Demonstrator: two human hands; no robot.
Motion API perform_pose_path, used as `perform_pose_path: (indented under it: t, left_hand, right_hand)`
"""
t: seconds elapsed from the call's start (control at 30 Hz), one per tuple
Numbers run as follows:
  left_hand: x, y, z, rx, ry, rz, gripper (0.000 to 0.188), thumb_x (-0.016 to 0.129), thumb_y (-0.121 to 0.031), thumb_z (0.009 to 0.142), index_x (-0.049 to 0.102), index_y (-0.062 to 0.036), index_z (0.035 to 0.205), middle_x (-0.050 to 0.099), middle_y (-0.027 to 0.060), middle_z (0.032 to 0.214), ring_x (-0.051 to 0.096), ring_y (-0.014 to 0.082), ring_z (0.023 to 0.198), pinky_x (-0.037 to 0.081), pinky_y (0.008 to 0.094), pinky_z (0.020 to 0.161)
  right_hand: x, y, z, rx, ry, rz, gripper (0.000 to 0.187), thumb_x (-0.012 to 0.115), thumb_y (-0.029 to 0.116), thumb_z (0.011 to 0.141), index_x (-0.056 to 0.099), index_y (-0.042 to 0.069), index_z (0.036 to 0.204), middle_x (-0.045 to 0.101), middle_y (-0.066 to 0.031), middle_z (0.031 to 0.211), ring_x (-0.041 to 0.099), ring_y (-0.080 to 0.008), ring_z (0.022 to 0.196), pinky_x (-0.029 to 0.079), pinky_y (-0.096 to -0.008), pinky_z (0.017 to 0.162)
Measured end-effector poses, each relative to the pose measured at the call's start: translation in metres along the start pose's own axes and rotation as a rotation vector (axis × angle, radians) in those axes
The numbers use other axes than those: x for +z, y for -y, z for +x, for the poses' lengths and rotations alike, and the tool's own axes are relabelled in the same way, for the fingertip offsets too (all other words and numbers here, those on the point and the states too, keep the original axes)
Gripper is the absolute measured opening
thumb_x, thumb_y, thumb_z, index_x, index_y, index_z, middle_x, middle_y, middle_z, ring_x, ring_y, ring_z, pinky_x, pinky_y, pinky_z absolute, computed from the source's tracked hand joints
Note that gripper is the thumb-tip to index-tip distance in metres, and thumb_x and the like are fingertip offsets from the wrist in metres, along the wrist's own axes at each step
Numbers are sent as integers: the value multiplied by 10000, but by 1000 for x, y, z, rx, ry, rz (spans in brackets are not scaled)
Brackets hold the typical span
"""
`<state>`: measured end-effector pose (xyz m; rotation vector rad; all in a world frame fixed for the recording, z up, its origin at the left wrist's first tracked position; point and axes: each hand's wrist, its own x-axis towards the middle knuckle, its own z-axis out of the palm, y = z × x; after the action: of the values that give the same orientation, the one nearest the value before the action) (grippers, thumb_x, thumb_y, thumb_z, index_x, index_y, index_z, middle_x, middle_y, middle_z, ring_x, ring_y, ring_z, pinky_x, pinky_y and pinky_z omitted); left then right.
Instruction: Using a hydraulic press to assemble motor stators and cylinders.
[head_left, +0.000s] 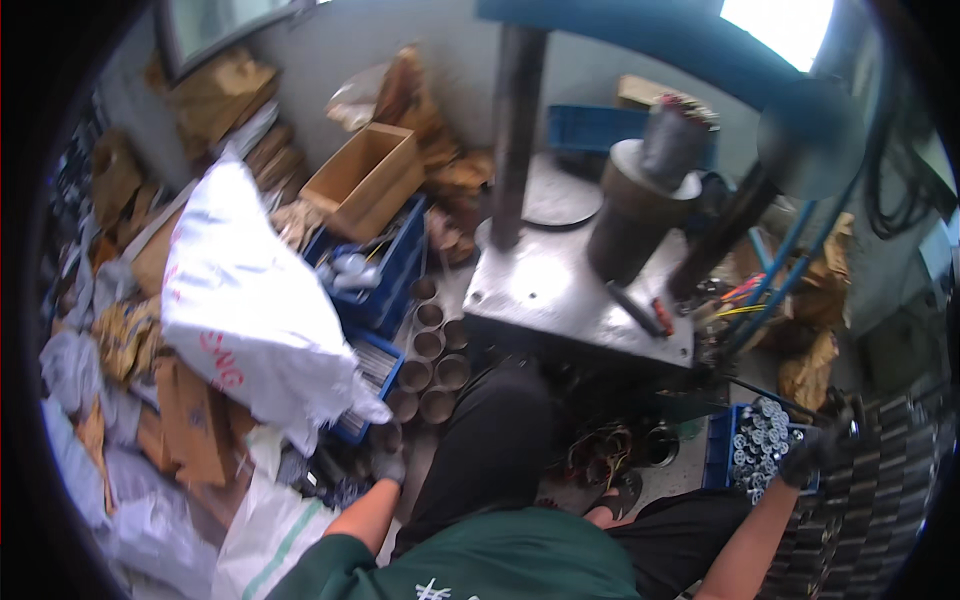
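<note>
My left hand point(388, 466), in a grey glove, is low at the left beside my knee. It is against the nearest of several open metal cylinders point(436, 404) standing on the floor; its fingers are too hidden to read. On the right, my gloved right hand point(808, 456) is closed around the end of a dark lever point(775, 398) that runs from the press. Under that hand is a blue bin point(718, 447) holding silver round, spoked parts point(765, 440). A thick metal cylinder point(628, 225) with a narrower grey piece on top stands on the press plate point(560, 300).
Steel posts point(518, 140) rise from the press. Left lies a white sack point(250, 300), behind it a wooden box point(365, 180) on a blue crate point(385, 290). Stacked dark metal pieces point(870, 490) line the right. Wires point(600, 450) and a round can point(660, 446) sit below the press.
</note>
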<state>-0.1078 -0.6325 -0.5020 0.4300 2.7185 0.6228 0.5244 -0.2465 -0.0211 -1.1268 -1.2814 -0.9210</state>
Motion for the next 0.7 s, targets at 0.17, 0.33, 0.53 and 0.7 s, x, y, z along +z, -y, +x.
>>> perform_pose_path:
  t: [0.17, 0.33, 0.53, 0.7]
  left_hand:
    - [-49, 17, -29, 164, -199, -254, 393, 860, -310, 804, 702, -9, 1001, 692, 225, 933, 662, 410, 881, 510, 495, 807]
    - [-123, -65, -27, 510, -132, -486, 341, 909, -193, 760, 628, -41, 881, 597, 123, 826, 580, 261, 728, 490, 410, 714]
    - [-284, -224, -17, 616, 63, -1025, 471, 731, -493, 953, 625, -64, 1116, 652, 66, 1017, 631, 210, 933, 527, 390, 830]
    - [-330, -377, -27, 651, 545, -1682, 702, 601, -552, 990, 445, -71, 1477, 566, 152, 1394, 570, 323, 1306, 501, 494, 1077]
  right_hand:
    - [80, 58, 23, 398, 15, 607, 484, 548, 95, 1069, 391, 14, 1520, 647, -174, 1244, 718, -219, 933, 638, -316, 767]
    - [90, 66, 31, 410, -48, 642, 497, 504, 91, 1085, 339, 10, 1546, 626, -179, 1242, 696, -216, 955, 610, -321, 809]
    - [67, 75, 24, 475, -109, 722, 538, 501, 30, 1055, 337, 34, 1568, 624, -172, 1232, 667, -216, 952, 567, -347, 887]
    - [66, 74, 21, 500, -104, 750, 557, 500, 22, 1047, 338, 37, 1580, 622, -169, 1234, 653, -215, 963, 550, -362, 900]
